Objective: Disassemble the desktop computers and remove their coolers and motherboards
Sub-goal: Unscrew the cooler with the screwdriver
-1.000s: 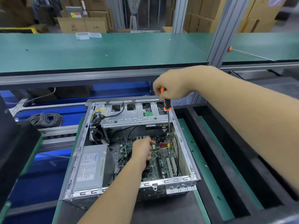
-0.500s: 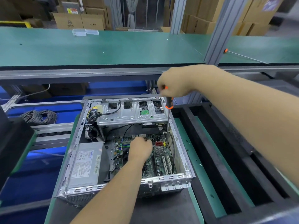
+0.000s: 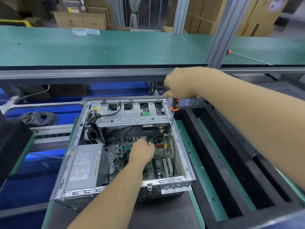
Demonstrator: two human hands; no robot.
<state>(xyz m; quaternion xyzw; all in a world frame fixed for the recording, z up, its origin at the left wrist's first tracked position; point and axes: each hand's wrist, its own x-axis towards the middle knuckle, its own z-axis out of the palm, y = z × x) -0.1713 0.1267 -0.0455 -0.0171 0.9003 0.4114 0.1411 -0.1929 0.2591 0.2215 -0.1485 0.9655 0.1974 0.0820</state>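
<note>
The open grey metal desktop computer case (image 3: 125,146) lies on its side on a dark mat, its green motherboard (image 3: 158,161) exposed at the bottom. The left hand (image 3: 142,153) rests on the board with fingers curled; whether it pinches anything cannot be told. The right hand (image 3: 179,85) grips an orange-and-black-handled screwdriver (image 3: 172,119), its shaft reaching down to the board's right edge.
</note>
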